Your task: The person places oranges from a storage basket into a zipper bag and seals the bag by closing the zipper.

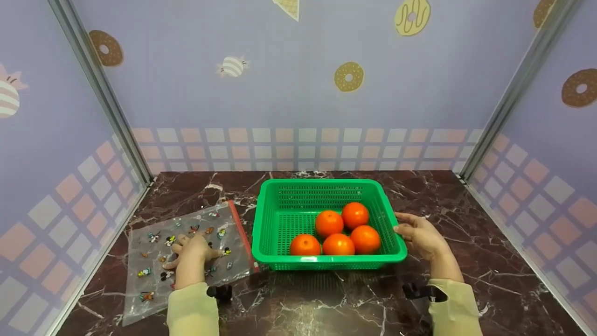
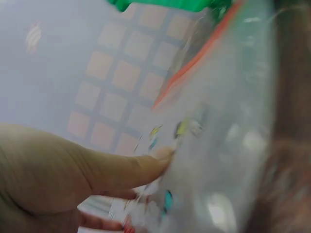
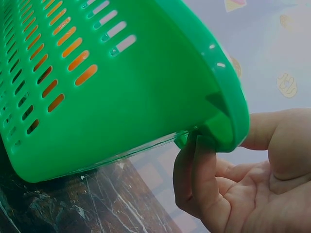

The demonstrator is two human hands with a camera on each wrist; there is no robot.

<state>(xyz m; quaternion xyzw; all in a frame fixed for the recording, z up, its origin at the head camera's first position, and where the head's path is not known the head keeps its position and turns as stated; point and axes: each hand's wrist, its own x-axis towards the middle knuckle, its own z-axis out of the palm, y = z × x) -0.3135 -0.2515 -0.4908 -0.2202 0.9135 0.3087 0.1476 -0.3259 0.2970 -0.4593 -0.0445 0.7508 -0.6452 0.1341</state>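
Observation:
A green plastic basket (image 1: 326, 259) stands on the table, with several oranges (image 1: 338, 244) gathered toward its front and right. My right hand (image 1: 424, 237) is at the basket's right side. In the right wrist view, its fingers (image 3: 194, 179) hook under the basket rim and the thumb lies behind it. To the left lies a clear plastic zip bag (image 1: 140, 242) with a red seal strip and small colourful cartoon figures on it. My left hand (image 1: 192, 254) rests on this bag, fingers spread. In the blurred left wrist view, the thumb (image 2: 126, 170) is straight against the plastic.
The tabletop (image 1: 336, 303) is dark red-brown marble with white veins. Lilac panels (image 1: 298, 102) with sweets and tile prints close off the back and both sides, joined by metal posts (image 1: 112, 102) at the corners. The bag's seal strip lies close beside the basket's left side.

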